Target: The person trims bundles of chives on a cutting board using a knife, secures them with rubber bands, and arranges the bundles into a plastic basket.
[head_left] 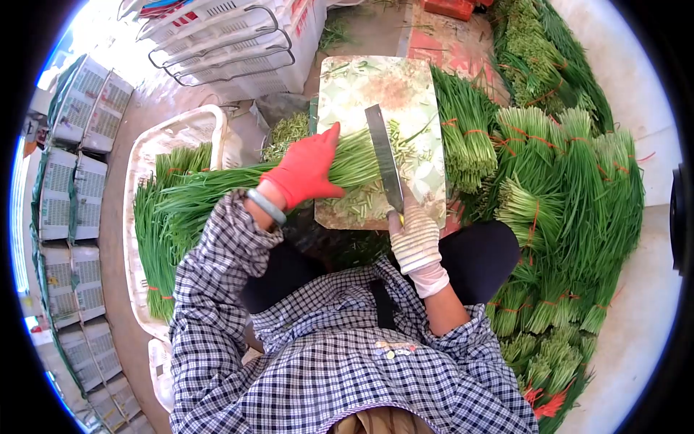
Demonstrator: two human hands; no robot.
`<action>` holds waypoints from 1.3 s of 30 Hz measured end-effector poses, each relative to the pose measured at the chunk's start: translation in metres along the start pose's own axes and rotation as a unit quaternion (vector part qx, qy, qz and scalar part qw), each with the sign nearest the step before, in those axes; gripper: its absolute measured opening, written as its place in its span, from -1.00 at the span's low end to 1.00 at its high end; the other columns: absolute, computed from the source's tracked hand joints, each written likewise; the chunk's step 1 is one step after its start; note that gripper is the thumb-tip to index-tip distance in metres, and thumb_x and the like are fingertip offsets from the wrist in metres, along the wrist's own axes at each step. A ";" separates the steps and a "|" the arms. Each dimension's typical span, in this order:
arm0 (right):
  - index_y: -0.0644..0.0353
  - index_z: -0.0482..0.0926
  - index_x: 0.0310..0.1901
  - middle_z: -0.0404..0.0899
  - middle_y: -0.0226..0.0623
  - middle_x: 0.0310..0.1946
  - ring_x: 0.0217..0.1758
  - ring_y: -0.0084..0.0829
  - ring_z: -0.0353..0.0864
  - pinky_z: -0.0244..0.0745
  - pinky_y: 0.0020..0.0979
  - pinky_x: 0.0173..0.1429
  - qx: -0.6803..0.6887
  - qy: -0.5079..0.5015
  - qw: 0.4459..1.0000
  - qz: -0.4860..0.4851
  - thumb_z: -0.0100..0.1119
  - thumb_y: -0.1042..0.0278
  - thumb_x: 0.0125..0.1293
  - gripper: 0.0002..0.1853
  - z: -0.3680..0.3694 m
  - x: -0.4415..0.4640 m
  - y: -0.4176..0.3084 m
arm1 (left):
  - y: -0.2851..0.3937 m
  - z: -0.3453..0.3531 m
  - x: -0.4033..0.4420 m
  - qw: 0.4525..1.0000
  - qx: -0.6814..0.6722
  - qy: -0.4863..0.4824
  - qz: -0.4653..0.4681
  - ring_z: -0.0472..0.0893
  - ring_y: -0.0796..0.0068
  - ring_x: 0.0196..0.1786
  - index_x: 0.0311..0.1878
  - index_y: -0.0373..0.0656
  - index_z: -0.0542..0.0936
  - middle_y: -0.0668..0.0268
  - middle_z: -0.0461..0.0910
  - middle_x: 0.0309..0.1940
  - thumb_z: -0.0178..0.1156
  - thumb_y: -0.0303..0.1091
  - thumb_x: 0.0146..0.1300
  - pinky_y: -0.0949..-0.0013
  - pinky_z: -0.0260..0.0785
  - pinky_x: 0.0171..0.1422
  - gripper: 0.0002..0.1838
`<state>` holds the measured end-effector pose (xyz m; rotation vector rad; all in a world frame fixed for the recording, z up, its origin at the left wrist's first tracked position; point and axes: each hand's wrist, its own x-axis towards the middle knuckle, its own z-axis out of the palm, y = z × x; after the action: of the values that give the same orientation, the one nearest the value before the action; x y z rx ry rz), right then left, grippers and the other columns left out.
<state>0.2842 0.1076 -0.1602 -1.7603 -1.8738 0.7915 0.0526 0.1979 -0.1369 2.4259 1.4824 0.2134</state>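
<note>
My left hand (305, 168), in a red glove, lies over a bunch of long green chives (354, 159), thumb and fingers around it, holding it on the board. The stalks' pale ends point right; their green leaves trail left over the crate. In a striped, light-coloured glove, my right hand (417, 242) grips the handle of a knife (383, 152). Its broad blade points away from me, right beside the stalk ends. Under both is a worn cutting board (372, 76), with short cut pieces (370, 205) scattered on it. Most of the knife's handle is hidden in my hand.
A white plastic crate (132, 217) with more chives stands at left. Many bundles (571, 195) tied with red bands are piled at right. Cut bits (285, 134) lie left of the board. Stacked white crates (224, 50) stand at the back left, others (72, 195) along the far left.
</note>
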 end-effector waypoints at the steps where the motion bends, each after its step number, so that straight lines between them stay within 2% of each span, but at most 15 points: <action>1: 0.17 0.33 0.33 0.62 0.05 -0.08 -0.09 0.02 0.65 0.55 -0.17 -0.02 0.020 0.000 1.000 -0.009 0.11 0.46 0.25 -0.43 0.001 0.001 0.006 | 0.006 0.010 0.004 0.999 0.033 0.026 -0.008 0.53 -0.05 0.08 0.39 -0.53 0.07 -0.11 0.49 0.05 0.54 0.07 -0.31 0.16 0.41 0.16 0.30; 2: 0.17 0.34 0.33 0.64 0.04 -0.12 -0.14 0.03 0.66 0.56 -0.16 -0.07 0.038 0.001 0.999 -0.018 0.12 0.45 0.25 -0.43 0.000 0.001 0.012 | 0.011 0.018 0.009 0.999 0.032 0.024 -0.009 0.53 -0.05 0.08 0.39 -0.53 0.07 -0.11 0.49 0.05 0.54 0.07 -0.31 0.16 0.41 0.16 0.30; 3: 0.15 0.24 0.40 0.64 0.09 -0.18 -0.30 0.03 0.65 0.56 -0.15 -0.20 0.048 0.037 0.995 -0.075 0.01 0.39 0.29 -0.40 0.002 0.000 0.016 | 0.015 0.025 0.013 0.997 0.068 0.034 -0.026 0.53 -0.02 0.07 0.38 -0.53 0.09 -0.09 0.49 0.02 0.54 0.08 -0.32 0.16 0.41 0.15 0.29; 8: 0.20 0.29 0.36 0.64 0.08 -0.31 -0.38 0.03 0.63 0.54 -0.13 -0.26 0.060 0.080 0.994 -0.033 0.03 0.39 0.29 -0.43 -0.011 -0.019 0.014 | 0.022 0.043 0.024 0.985 0.156 0.030 -0.069 0.57 0.08 0.00 0.37 -0.51 0.13 -0.01 0.53 -0.06 0.54 0.11 -0.35 0.16 0.43 0.10 0.29; 10: 0.22 0.29 0.36 0.61 0.07 -0.42 -0.44 0.02 0.62 0.52 -0.10 -0.32 0.009 0.064 0.996 -0.063 0.04 0.37 0.30 -0.43 -0.013 -0.021 0.012 | 0.025 0.039 0.032 0.979 0.151 -0.069 -0.121 0.61 0.11 -0.08 0.27 -0.44 0.27 0.05 0.57 -0.17 0.53 0.09 -0.33 0.14 0.46 0.02 0.14; 11: 0.21 0.35 0.30 0.64 0.06 -0.21 -0.24 0.04 0.66 0.57 -0.16 -0.19 0.010 0.013 1.000 -0.010 0.13 0.45 0.27 -0.46 -0.014 -0.021 0.008 | 0.023 0.041 0.035 0.979 0.152 -0.074 -0.117 0.61 0.11 -0.08 0.27 -0.44 0.27 0.05 0.57 -0.17 0.53 0.09 -0.33 0.14 0.46 0.02 0.14; 13: 0.20 0.36 0.30 0.64 0.07 -0.21 -0.23 0.04 0.66 0.57 -0.16 -0.17 0.016 -0.008 1.000 0.003 0.13 0.45 0.27 -0.46 -0.018 -0.018 -0.004 | 0.020 0.044 0.039 0.979 0.123 -0.072 -0.143 0.64 0.09 -0.17 0.08 -0.34 0.40 0.08 0.60 -0.25 0.52 0.04 -0.31 0.10 0.48 -0.06 -0.10; 16: 0.19 0.37 0.30 0.64 0.08 -0.19 -0.21 0.05 0.65 0.57 -0.14 -0.14 0.035 -0.037 0.999 0.016 0.14 0.44 0.25 -0.46 -0.012 -0.012 -0.006 | 0.017 0.042 0.039 0.982 0.102 -0.068 -0.142 0.63 0.06 -0.18 -0.07 -0.25 0.45 0.05 0.60 -0.28 0.50 0.00 -0.29 0.08 0.49 -0.10 -0.26; 20: 0.21 0.37 0.27 0.65 0.06 -0.23 -0.22 0.02 0.66 0.57 -0.11 -0.15 -0.036 -0.058 0.998 0.013 0.14 0.41 0.24 -0.47 -0.001 -0.002 -0.004 | 0.013 0.045 0.037 0.987 0.082 -0.041 -0.132 0.63 0.03 -0.19 -0.10 -0.24 0.47 0.05 0.60 -0.28 0.49 0.00 -0.30 0.08 0.49 -0.10 -0.28; 25: 0.29 0.41 0.16 0.62 0.02 -0.48 -0.40 -0.01 0.66 0.53 -0.05 -0.31 -0.116 -0.098 0.987 0.059 0.11 0.37 0.27 -0.57 -0.003 0.003 -0.020 | 0.010 0.047 0.038 0.990 0.049 -0.045 -0.126 0.62 -0.02 -0.20 -0.16 -0.22 0.49 0.04 0.60 -0.32 0.48 -0.03 -0.29 0.05 0.47 -0.11 -0.35; 28: 0.29 0.37 0.02 0.63 0.18 -0.41 -0.35 0.08 0.69 0.53 0.01 -0.25 -0.121 -0.157 0.976 0.094 -0.06 0.38 0.32 -0.73 -0.005 0.014 -0.027 | 0.010 0.047 0.038 0.990 0.039 -0.044 -0.131 0.62 -0.01 -0.20 -0.18 -0.22 0.50 0.02 0.60 -0.32 0.47 -0.06 -0.28 0.05 0.47 -0.11 -0.40; 29: 0.36 0.37 -0.07 0.62 0.17 -0.47 -0.39 0.10 0.68 0.53 0.01 -0.29 -0.126 -0.162 0.976 0.077 -0.06 0.41 0.31 -0.77 0.002 0.017 -0.024 | 0.010 0.047 0.038 0.990 0.034 -0.047 -0.130 0.62 -0.01 -0.20 -0.18 -0.22 0.50 0.02 0.60 -0.32 0.47 -0.06 -0.28 0.05 0.47 -0.11 -0.40; 33: 0.44 0.37 -0.12 0.62 0.15 -0.49 -0.41 0.09 0.68 0.53 0.02 -0.31 -0.144 -0.175 0.973 0.033 -0.07 0.43 0.30 -0.78 0.006 0.033 -0.027 | 0.011 0.048 0.038 0.989 0.032 -0.037 -0.137 0.63 0.00 -0.22 -0.21 -0.20 0.51 0.04 0.61 -0.33 0.46 -0.09 -0.25 0.05 0.48 -0.13 -0.45; 37: 0.44 0.37 -0.09 0.62 0.23 -0.43 -0.29 0.14 0.67 0.55 -0.02 -0.20 -0.139 -0.247 0.947 0.153 0.02 0.36 0.26 -0.70 -0.020 0.043 -0.047 | 0.009 0.047 0.038 0.992 0.022 -0.034 -0.118 0.63 0.01 -0.26 -0.23 -0.21 0.51 0.06 0.61 -0.36 0.46 -0.11 -0.24 0.07 0.49 -0.16 -0.47; 39: 0.44 0.38 -0.12 0.58 0.16 -0.52 -0.38 0.10 0.65 0.53 -0.02 -0.28 -0.151 -0.215 0.957 0.123 0.03 0.40 0.27 -0.74 -0.007 0.047 -0.039 | 0.009 0.049 0.041 0.991 0.022 -0.036 -0.126 0.63 0.02 -0.27 -0.24 -0.21 0.51 0.06 0.60 -0.37 0.47 -0.12 -0.25 0.08 0.49 -0.16 -0.48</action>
<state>0.2557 0.1545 -0.1315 -2.1805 -2.1715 1.1026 0.0925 0.2220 -0.1809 2.2235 1.7566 0.0384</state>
